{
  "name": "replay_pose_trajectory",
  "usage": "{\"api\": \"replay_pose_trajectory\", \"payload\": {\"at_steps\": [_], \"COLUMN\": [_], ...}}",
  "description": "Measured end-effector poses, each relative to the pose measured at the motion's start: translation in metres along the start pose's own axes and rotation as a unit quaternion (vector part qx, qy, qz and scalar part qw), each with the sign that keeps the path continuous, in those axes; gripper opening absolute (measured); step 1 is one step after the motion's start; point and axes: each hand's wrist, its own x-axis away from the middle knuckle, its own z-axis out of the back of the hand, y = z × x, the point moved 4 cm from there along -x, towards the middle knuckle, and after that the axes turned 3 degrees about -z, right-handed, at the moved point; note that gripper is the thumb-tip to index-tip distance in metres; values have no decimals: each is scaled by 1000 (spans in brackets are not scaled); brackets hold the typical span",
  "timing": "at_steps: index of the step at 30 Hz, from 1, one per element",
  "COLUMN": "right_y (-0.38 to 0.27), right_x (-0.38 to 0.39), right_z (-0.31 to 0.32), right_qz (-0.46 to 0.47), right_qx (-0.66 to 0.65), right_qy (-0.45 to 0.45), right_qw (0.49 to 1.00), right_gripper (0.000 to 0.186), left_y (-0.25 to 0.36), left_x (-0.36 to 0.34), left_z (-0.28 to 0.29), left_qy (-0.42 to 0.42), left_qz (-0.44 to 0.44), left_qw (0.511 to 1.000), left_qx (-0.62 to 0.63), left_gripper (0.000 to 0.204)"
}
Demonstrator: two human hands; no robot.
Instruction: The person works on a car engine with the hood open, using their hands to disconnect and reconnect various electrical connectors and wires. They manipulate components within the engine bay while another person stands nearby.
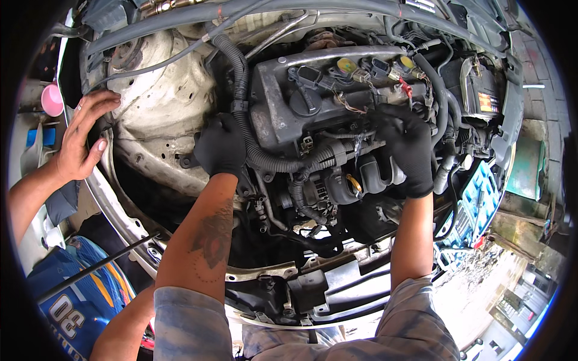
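Both my hands wear black gloves over an open car engine bay. My left hand (221, 146) is closed in a fist beside the thick corrugated hose (239, 84), close to the pale inner fender (165, 90). Whatever it may grip is hidden under the glove. At the front right of the dark valve cover (274, 111), my right hand (409, 150) has its fingers curled together near wiring and the connectors. What lies between those fingertips does not show. A round oil filler cap (305, 103) sits on the cover, and a red connector clip (406, 89) is just beyond my right hand.
Another person's bare hand (84, 135) rests on the car's left edge. A prop rod (99, 266) slants in at lower left. The battery (481, 90) stands at the right. A blue tool case (478, 195) lies by the front right edge. A pink cup (52, 100) is far left.
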Motion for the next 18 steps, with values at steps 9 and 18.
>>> {"api": "replay_pose_trajectory", "payload": {"at_steps": [9, 18], "right_y": [84, 72], "right_x": [17, 11], "right_z": [-15, -19], "right_qz": [9, -2], "right_qx": [-305, -272], "right_qy": [83, 103], "right_qw": [949, 957], "right_gripper": [23, 17], "left_y": [-4, -7], "left_x": [0, -1], "left_z": [-7, -9], "left_qy": [45, 33], "left_qz": [-43, -41], "left_qw": [998, 999], "left_qx": [-7, -8], "left_gripper": [49, 46]}}
